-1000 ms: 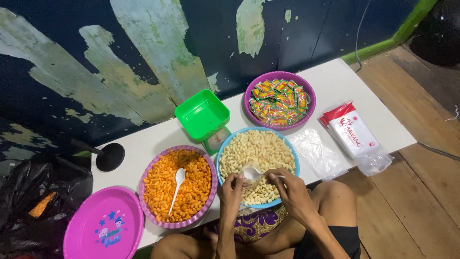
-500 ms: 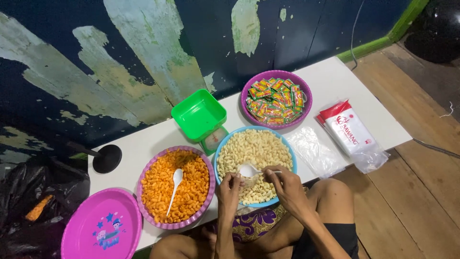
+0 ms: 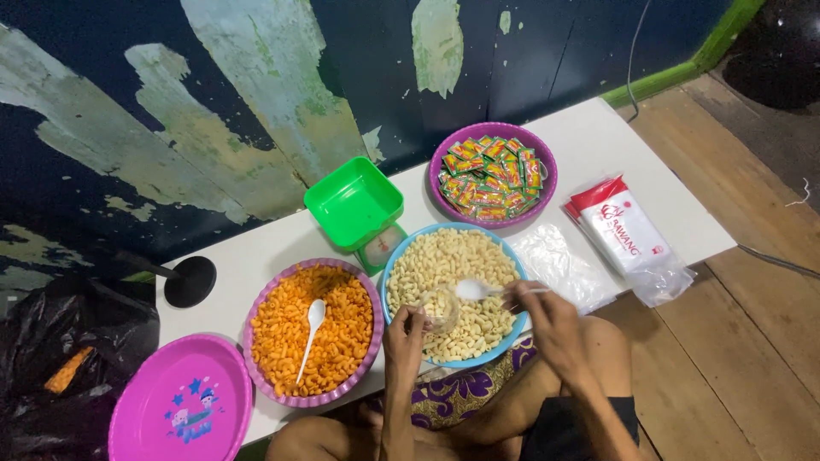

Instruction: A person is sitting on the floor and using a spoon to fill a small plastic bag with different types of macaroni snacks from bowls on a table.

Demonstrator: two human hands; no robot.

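Observation:
My left hand holds a small clear plastic bag open over the blue bowl of pale macaroni snacks. A little of the pale snack sits inside the bag. My right hand grips a white plastic spoon, its scoop just right of the bag's mouth, above the pale snacks. To the left stands a purple-rimmed bowl of orange macaroni snacks with a second white spoon lying in it.
A green kitchen scale stands behind the bowls. A purple bowl holds several small seasoning sachets. Clear bags and a red-and-white packet stack lie at right. A pink lid and a black round stand are at left.
My right hand has drawn the spoon away from the bag's mouth to the right. The left hand and bag stay in place over the blue bowl.

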